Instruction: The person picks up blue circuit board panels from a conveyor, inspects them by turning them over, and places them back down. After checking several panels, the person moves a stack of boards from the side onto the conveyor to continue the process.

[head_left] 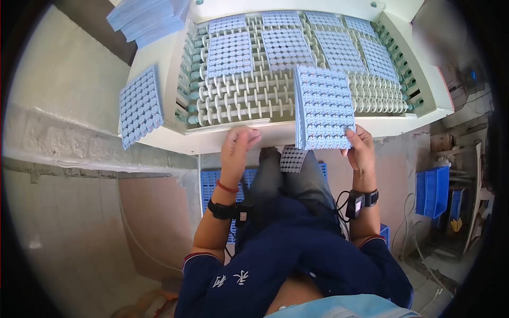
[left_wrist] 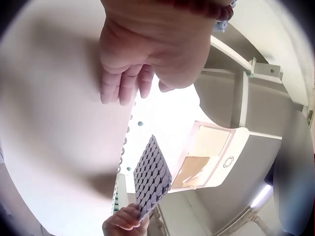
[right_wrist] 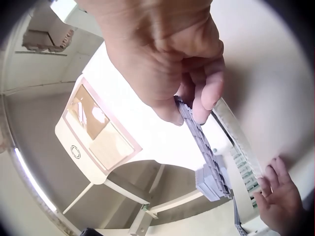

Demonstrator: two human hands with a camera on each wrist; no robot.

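My right hand [head_left: 361, 146] pinches a small stack of light blue perforated panels [head_left: 324, 108] at its lower right corner, thumb on the face. The panels carry rows of scalloped round pieces and stand over the machine's front edge. In the right wrist view the stack [right_wrist: 204, 145] shows edge-on between thumb and fingers. Holding nothing, my left hand [head_left: 238, 148] is at the machine's white front edge, its fingers [left_wrist: 112, 86] relaxed. Several similar panels [head_left: 229, 54] lie in rows on the roller conveyor [head_left: 238, 98] beyond the hands.
At the back left stands a tall pile of blue panels [head_left: 151, 18]. One loose panel [head_left: 141, 108] leans over the machine's left corner. Another panel [head_left: 292, 159] shows below the front edge, near the legs. Blue crates [head_left: 432, 192] stand at right; a blue slatted pallet [head_left: 211, 185] lies below.
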